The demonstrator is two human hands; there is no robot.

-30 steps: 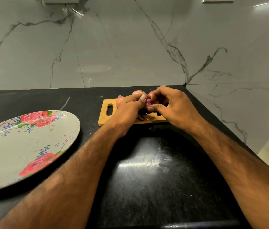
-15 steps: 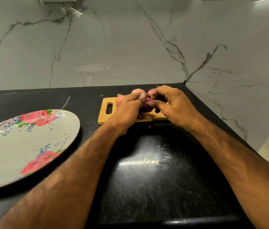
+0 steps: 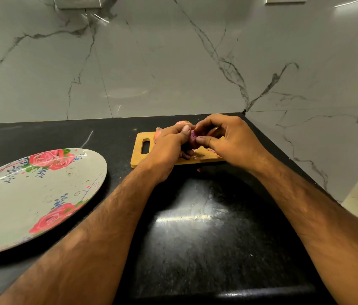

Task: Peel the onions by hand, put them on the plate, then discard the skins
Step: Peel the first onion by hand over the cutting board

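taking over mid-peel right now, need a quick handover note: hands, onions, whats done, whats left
Hands: left hand grips an onion above the cutting board; right hand pinches its skin.
Things: other onions on the board behind the hands; skin bits on the board near the right hand; plate at left holds no onions.
Done: none plated.
Left: finish peeling, plate the onions, discard skins.

We've got one purple onion (image 3: 193,138) pinched between the left hand (image 3: 169,148) and right hand (image 3: 228,139), just above the cutting board (image 3: 138,157). Two pinkish onions (image 3: 183,123) lie behind it on the board. The rose-patterned plate (image 3: 19,205) sits flat on the worktop (image 3: 195,238), well off to the left.
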